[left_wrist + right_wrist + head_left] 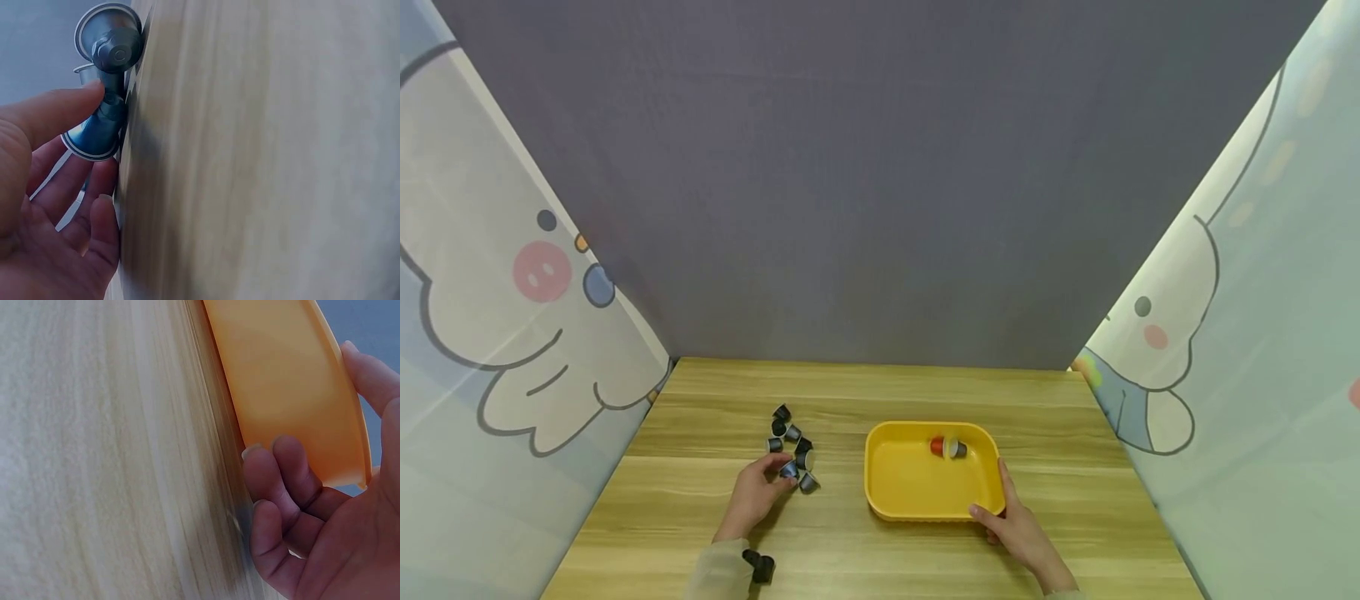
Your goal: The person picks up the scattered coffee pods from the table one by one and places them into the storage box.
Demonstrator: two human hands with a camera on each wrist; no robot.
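My left hand (754,497) pinches a blue coffee capsule (789,470) between thumb and fingers, at the near side of a loose cluster of capsules. In the left wrist view the thumb lies against the blue capsule (94,135), its wide rim turned toward the palm. Right beside it is a grey capsule (808,482). My right hand (1021,533) holds the near right corner of a yellow tray (902,510), thumb over the rim and other fingers along the outer wall. Inside the tray, a red capsule (937,446) and a dark grey capsule (961,450) lie near the far wall.
Several black and grey capsules, among them a black capsule (782,412), lie on the wooden table (835,550) beyond my left hand. A grey panel (865,208) stands behind the table. Cartoon-printed curtains (1247,333) flank both sides.
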